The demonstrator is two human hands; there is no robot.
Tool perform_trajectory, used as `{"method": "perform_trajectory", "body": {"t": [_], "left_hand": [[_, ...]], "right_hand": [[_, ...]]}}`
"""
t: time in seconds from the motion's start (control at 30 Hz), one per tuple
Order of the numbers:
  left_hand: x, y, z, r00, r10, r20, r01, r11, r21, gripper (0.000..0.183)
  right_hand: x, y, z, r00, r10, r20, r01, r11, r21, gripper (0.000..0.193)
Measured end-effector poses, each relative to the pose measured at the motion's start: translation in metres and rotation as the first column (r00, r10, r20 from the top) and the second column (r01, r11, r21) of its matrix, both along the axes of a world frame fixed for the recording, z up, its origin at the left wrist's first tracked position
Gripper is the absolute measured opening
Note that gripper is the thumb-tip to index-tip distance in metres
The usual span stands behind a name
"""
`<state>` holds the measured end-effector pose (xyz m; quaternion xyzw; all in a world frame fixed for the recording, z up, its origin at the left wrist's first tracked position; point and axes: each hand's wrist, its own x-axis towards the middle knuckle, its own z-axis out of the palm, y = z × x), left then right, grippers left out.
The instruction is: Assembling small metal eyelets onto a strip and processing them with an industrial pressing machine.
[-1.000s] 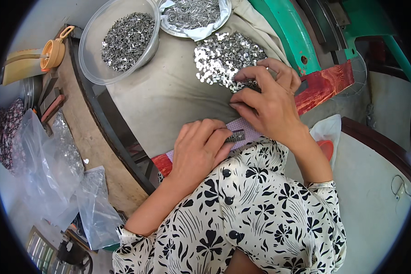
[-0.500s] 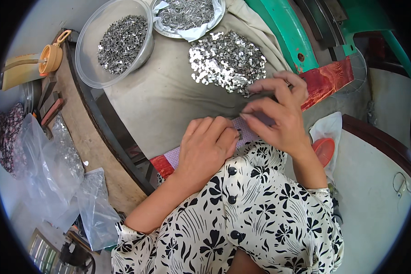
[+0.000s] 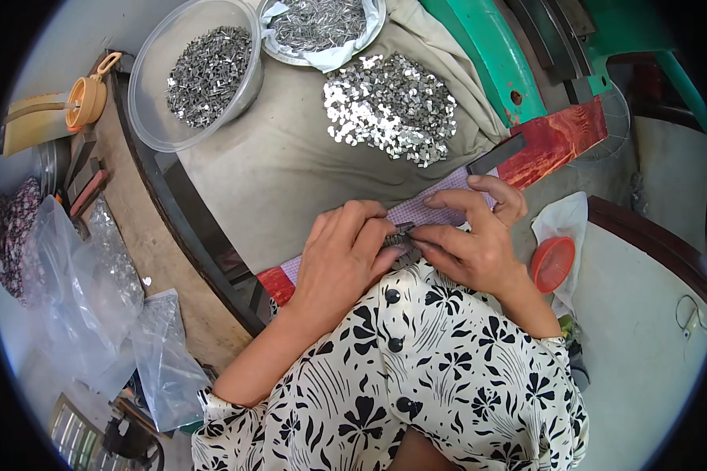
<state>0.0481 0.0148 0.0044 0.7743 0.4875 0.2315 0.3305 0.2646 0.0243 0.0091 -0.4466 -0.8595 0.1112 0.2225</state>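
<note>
Close to my body, my left hand (image 3: 339, 253) is closed, its thumb and fingers gripping a small dark metal strip (image 3: 401, 236) with a ridged look. Thumb and forefinger of my right hand (image 3: 479, 245) come together in a pinch at the strip's right end; what they hold there is too small to make out. Its other fingers are loosely raised. Beneath both hands runs a purple checked cloth (image 3: 436, 191) on a red wood-grained board (image 3: 562, 145). Beyond them, a pile of small shiny metal pieces (image 3: 389, 110) lies on a beige cloth (image 3: 283, 173).
A clear plastic bowl (image 3: 139, 110) of small metal parts stands at the far left. Beside it a round dish (image 3: 382, 27) holds thin metal pins. A dark flat bar (image 3: 496, 155) rests on the board's right part. Green machine frame (image 3: 487, 55) stands far right; plastic bags (image 3: 165, 353) hang left.
My right hand has come from beside the metal pile down toward me, and its fingertips now meet my left hand's. The dark bar on the board has come into sight.
</note>
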Motion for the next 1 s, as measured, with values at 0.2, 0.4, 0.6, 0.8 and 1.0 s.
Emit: {"method": "perform_trajectory", "body": {"t": [0.2, 0.4, 0.6, 0.8, 1.0], "left_hand": [[-0.007, -0.005, -0.002, 0.999, 0.049, 0.016, -0.049, 0.999, 0.024, 0.030], [-0.019, -0.008, 0.004, 0.998, 0.068, -0.012, -0.067, 0.997, 0.029, 0.030], [-0.022, -0.011, 0.004, 0.999, 0.029, -0.037, -0.026, 0.996, 0.088, 0.023], [-0.020, -0.009, 0.004, 0.998, 0.008, -0.069, 0.003, 0.988, 0.156, 0.021], [-0.015, -0.006, 0.004, 0.995, 0.026, -0.096, -0.013, 0.990, 0.138, 0.016]], "right_hand": [[0.000, 0.003, 0.006, 1.000, -0.013, -0.003, 0.013, 1.000, -0.004, 0.021], [-0.006, 0.011, 0.009, 0.978, 0.126, 0.167, -0.119, 0.992, -0.051, 0.009], [0.001, 0.018, 0.019, 0.988, 0.126, 0.085, -0.116, 0.987, -0.107, 0.019], [0.009, 0.012, 0.012, 0.998, 0.054, 0.041, -0.051, 0.996, -0.078, 0.022], [0.002, 0.009, 0.008, 0.993, 0.092, 0.069, -0.091, 0.996, -0.022, 0.019]]}}
